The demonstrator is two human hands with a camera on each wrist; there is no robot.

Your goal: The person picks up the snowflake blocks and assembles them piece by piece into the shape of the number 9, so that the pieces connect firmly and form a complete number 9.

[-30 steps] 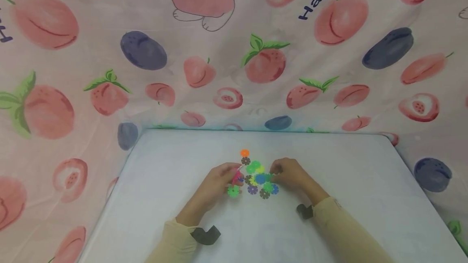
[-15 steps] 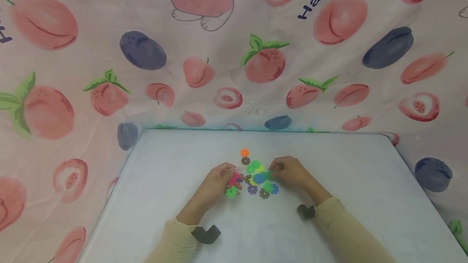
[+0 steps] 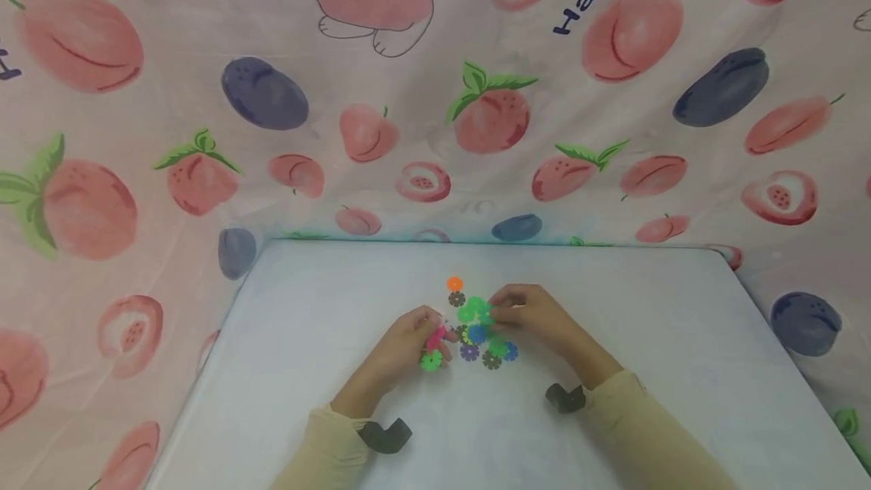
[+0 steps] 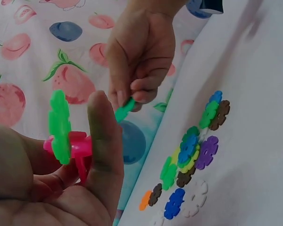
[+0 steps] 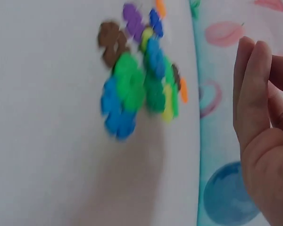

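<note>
My left hand (image 3: 403,342) holds a pink snowflake disc (image 4: 81,146) joined to a bright green snowflake disc (image 4: 60,127), both close to the palm in the left wrist view. Between the thumb and fingers of my right hand (image 3: 534,316) is a pinched green disc (image 4: 124,110). In the right wrist view that hand (image 5: 262,103) appears at the right edge, its disc hidden. Below and between the hands lies a loose pile of snowflake discs, among them a blue one (image 4: 187,148), a purple one (image 4: 207,152) and a brown one (image 5: 111,42).
An orange disc (image 3: 454,283) and a brown disc (image 3: 457,299) lie at the far side of the pile. The white tabletop (image 3: 327,278) runs back to a hanging cloth (image 3: 408,82) printed with fruit. A white disc (image 4: 196,198) lies beside a blue one.
My right hand has moved up and left in the head view, with the green disc lifted from the pile. The left hand has tilted its pink and green discs slightly and otherwise stays put.
</note>
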